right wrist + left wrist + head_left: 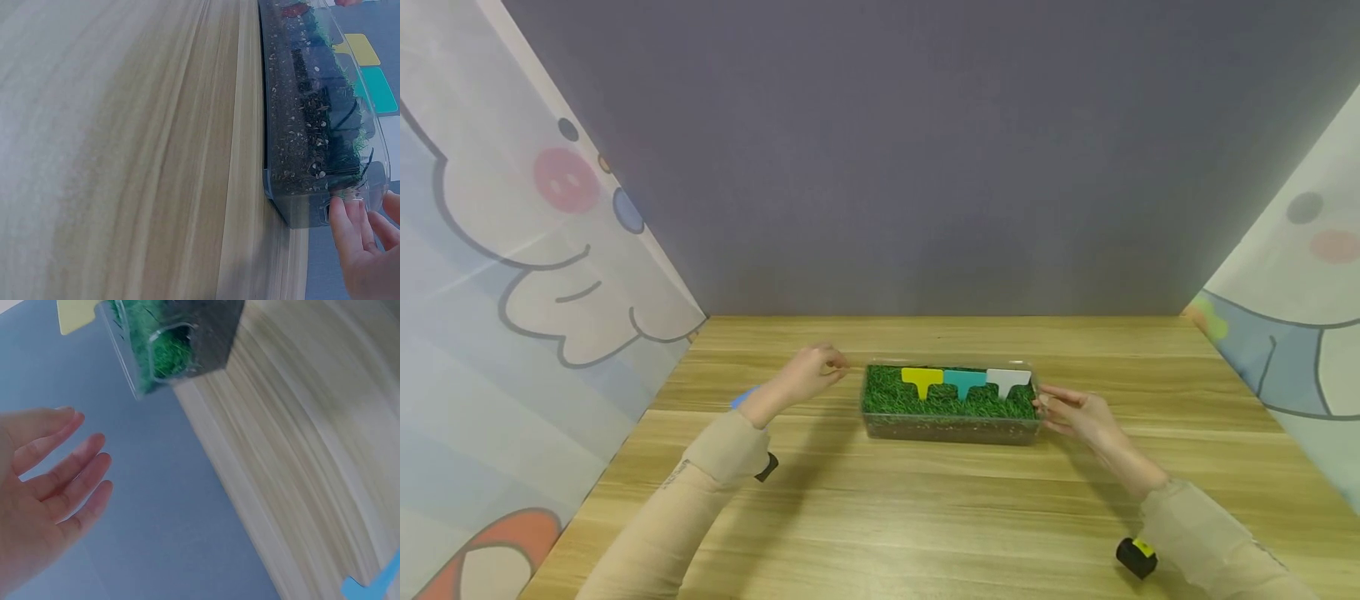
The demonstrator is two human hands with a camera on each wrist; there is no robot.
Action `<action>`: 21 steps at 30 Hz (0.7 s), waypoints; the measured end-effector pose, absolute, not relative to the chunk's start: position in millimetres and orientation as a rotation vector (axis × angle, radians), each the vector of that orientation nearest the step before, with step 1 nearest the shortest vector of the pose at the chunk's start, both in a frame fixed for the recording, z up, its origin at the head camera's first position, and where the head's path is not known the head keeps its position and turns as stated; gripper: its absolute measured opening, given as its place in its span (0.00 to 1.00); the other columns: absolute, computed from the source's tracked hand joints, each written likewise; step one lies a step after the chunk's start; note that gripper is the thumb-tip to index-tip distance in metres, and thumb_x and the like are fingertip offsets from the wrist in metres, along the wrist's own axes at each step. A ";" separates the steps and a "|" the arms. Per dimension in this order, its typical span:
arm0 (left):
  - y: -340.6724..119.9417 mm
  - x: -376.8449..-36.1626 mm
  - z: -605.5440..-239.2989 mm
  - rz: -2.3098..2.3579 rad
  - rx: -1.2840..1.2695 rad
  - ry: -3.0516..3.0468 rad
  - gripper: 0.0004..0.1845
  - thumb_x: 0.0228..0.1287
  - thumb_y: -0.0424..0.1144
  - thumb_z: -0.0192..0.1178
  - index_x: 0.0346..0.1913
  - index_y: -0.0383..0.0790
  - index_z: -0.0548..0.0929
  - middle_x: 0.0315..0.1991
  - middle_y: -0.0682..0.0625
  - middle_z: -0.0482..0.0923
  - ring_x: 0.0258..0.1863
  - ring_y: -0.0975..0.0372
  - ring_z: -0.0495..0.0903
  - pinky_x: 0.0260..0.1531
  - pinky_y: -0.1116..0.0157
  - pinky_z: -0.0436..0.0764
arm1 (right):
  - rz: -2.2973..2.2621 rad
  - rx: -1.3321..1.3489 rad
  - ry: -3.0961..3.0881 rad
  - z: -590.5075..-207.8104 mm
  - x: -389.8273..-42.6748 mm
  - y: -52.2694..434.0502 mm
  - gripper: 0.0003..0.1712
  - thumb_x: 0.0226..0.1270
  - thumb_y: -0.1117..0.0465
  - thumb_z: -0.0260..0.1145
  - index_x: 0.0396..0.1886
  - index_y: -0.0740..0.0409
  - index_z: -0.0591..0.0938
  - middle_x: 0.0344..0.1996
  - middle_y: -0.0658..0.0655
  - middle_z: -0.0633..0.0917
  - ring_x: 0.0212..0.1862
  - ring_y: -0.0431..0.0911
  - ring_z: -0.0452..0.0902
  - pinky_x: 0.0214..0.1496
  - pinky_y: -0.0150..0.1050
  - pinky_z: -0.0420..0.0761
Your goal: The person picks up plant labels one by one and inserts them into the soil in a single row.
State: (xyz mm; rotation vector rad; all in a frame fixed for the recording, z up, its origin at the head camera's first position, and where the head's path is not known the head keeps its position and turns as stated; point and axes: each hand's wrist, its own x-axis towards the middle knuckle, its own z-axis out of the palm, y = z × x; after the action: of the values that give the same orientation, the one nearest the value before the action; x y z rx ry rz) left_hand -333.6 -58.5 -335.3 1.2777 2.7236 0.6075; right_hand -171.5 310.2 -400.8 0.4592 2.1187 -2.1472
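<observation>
A clear rectangular planter box [951, 429] stands on the wooden table, with dark soil and green artificial grass [883, 387] inside. Three T-shaped plant labels stand in a row in the grass: yellow [922, 377], teal [963, 380] and white [1007, 377]. My right hand [1086, 417] is at the box's right end; in the right wrist view its fingertips [337, 209] touch the end wall, fingers nearly straight. Off the left end, my left hand [811, 372] is apart from the box. Its fingers are loosely bent and hold nothing in the left wrist view.
A blue flat piece [744, 397] lies on the table by my left wrist, partly hidden behind it. Behind the table [925, 517] rises a plain grey panel [925, 167]. Cartoon-printed sheets [490, 350] flank both sides.
</observation>
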 end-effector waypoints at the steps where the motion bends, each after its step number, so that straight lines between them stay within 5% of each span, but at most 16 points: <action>1: -61.6 -333.6 -335.6 0.602 1.271 2.728 0.08 0.57 0.31 0.57 0.40 0.33 0.81 0.35 0.46 0.76 0.38 0.55 0.75 0.39 0.62 0.76 | -2.146 0.455 2.124 -401.1 -171.3 310.2 0.33 0.63 0.62 0.57 0.62 0.72 0.56 0.44 0.57 0.80 0.40 0.36 0.78 0.48 0.37 0.75; 8: -81.1 -334.8 -337.2 0.586 1.232 2.749 0.08 0.57 0.30 0.58 0.40 0.33 0.80 0.36 0.46 0.77 0.38 0.54 0.75 0.39 0.60 0.77 | -2.191 0.385 2.106 -410.9 -172.0 316.3 0.34 0.59 0.58 0.61 0.61 0.70 0.60 0.40 0.51 0.82 0.40 0.37 0.78 0.46 0.36 0.76; 14: -98.1 -336.5 -338.9 0.568 1.193 2.768 0.08 0.55 0.28 0.58 0.39 0.31 0.80 0.36 0.45 0.77 0.38 0.54 0.75 0.39 0.59 0.77 | -2.234 0.415 2.033 -433.9 -179.4 329.7 0.39 0.41 0.45 0.71 0.55 0.54 0.72 0.35 0.43 0.82 0.40 0.36 0.78 0.45 0.34 0.76; 21: -118.7 -343.7 -344.2 0.531 1.105 2.791 0.09 0.56 0.29 0.57 0.40 0.31 0.80 0.37 0.43 0.77 0.39 0.51 0.75 0.40 0.56 0.76 | -2.289 0.366 2.011 -441.7 -181.4 332.4 0.38 0.46 0.49 0.69 0.57 0.60 0.70 0.36 0.46 0.83 0.39 0.37 0.79 0.45 0.35 0.76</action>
State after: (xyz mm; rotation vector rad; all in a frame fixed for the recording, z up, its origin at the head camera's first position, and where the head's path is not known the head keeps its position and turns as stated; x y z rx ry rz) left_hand -343.7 -118.7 -344.2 1.1048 2.7908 0.5313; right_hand -181.4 332.4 -441.7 0.3655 2.0114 -2.2895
